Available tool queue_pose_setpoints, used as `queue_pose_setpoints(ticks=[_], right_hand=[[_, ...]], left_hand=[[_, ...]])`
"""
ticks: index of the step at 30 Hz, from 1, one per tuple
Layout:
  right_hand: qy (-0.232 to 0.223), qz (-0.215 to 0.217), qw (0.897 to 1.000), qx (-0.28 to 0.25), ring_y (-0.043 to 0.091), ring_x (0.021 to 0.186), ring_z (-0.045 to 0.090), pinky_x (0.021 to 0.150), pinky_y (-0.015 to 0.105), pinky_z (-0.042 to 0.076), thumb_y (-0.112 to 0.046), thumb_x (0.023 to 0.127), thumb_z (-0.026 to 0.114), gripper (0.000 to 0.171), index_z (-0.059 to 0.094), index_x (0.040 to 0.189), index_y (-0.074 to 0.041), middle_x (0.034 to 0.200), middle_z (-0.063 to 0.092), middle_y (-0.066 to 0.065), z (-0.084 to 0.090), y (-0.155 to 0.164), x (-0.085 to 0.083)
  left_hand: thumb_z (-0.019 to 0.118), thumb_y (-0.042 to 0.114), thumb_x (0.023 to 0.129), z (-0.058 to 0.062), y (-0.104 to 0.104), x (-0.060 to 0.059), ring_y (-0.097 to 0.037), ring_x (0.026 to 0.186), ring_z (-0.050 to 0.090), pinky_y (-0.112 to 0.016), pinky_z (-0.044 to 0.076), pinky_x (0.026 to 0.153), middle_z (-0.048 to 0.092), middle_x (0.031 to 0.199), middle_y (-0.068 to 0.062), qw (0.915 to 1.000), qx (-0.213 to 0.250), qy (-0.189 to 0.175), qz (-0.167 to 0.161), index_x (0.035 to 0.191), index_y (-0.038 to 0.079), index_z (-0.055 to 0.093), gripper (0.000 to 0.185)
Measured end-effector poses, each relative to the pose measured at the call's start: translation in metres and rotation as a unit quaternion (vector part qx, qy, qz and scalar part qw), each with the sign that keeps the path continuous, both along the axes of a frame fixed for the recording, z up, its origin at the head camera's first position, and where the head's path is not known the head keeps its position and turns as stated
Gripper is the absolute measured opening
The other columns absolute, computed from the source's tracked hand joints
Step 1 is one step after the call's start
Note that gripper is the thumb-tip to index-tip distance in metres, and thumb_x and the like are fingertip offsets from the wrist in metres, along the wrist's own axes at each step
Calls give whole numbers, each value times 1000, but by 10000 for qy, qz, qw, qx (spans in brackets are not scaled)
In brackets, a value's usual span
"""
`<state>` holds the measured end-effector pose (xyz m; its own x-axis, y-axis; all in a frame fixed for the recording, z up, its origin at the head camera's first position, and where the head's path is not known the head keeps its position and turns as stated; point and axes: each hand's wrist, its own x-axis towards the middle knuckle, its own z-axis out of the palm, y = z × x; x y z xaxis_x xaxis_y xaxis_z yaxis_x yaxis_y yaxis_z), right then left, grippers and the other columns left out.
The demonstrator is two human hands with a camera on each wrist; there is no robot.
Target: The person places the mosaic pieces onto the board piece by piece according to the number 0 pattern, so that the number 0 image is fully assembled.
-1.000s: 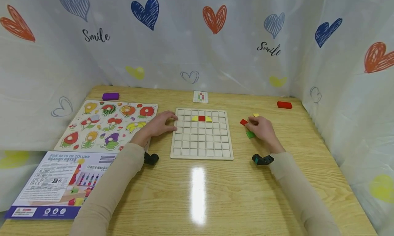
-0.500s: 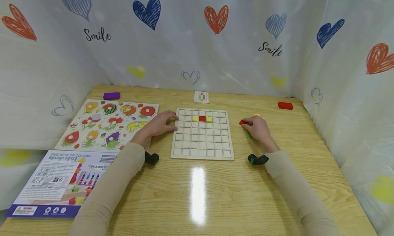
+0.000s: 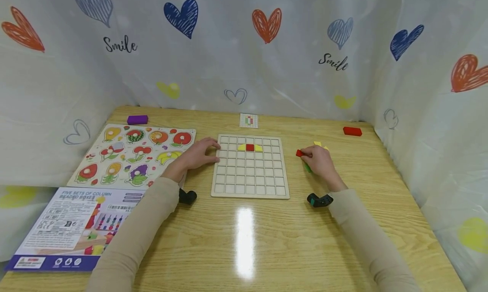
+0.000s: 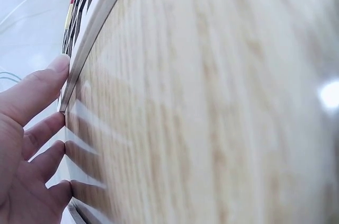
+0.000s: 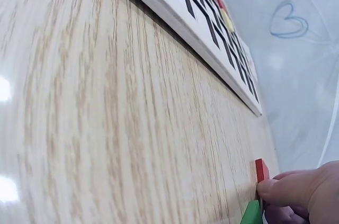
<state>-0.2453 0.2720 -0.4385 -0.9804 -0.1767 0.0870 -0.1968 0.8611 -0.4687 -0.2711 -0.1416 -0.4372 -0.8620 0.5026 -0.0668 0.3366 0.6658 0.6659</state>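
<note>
A pale wooden grid board (image 3: 250, 166) lies flat in the middle of the wood-grain table (image 3: 244, 241), its square cells bare except for a red square flanked by two yellow quarter-round pieces (image 3: 249, 147) in the second row from the far edge. The left hand (image 3: 198, 153) rests flat at the board's left edge with fingers straight and relaxed, holding nothing; the left wrist view shows the fingertips (image 4: 58, 65) pressed against the thin rim of the board (image 4: 92, 28), a contact the head view only suggests. The right hand (image 3: 318, 158) lies on the table well to the right of the board, pinching a small red square tile (image 3: 300, 153) at its fingertips. A green tile (image 3: 307, 167) lies partly under that hand, and small yellow pieces (image 3: 317, 144) sit just beyond it. The right wrist view shows the red tile (image 5: 261, 171) standing on edge against the thumb, with the green tile (image 5: 251, 213) touching it below, and a bare strip of table between the tile and the board's right edge (image 5: 212, 70). The wide near half of the table lies open in front of both sleeves. A fruit puzzle board (image 3: 133, 154) and a printed box (image 3: 72, 224) fill the left side; a purple block (image 3: 137, 119) and a red block (image 3: 352, 131) lie near the far corners.
</note>
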Motion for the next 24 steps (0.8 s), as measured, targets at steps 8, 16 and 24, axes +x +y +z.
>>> queue_pose_setpoints(ticks=[8, 16, 24], right_hand=[[86, -20, 9998, -202, 41, 106, 61, 92, 53, 47, -8, 92, 67, 31, 66, 118, 9, 115, 65, 27, -1, -2, 0], [361, -82, 9989, -289, 40, 100, 63, 84, 52, 51, -8, 93, 67, 27, 68, 116, 7, 110, 67, 27, -6, -4, -1], [667, -165, 9962, -534, 37, 99, 66, 85, 51, 52, -12, 92, 69, 28, 70, 115, 4, 109, 69, 23, -7, -14, 0]], left_hand=[[71, 23, 91, -1, -1, -2, -36, 140, 30, -52, 23, 115, 41, 147, -19, 9999, -119, 51, 44, 128, 4, 60, 42], [71, 23, 91, -3, -2, -3, -36, 140, 31, -50, 25, 115, 41, 147, -19, 10000, -35, 20, -24, 127, 3, 59, 43], [71, 23, 91, -1, 0, -2, -36, 140, 31, -50, 25, 115, 41, 148, -18, 10000, -44, -11, -4, 128, 3, 60, 43]])
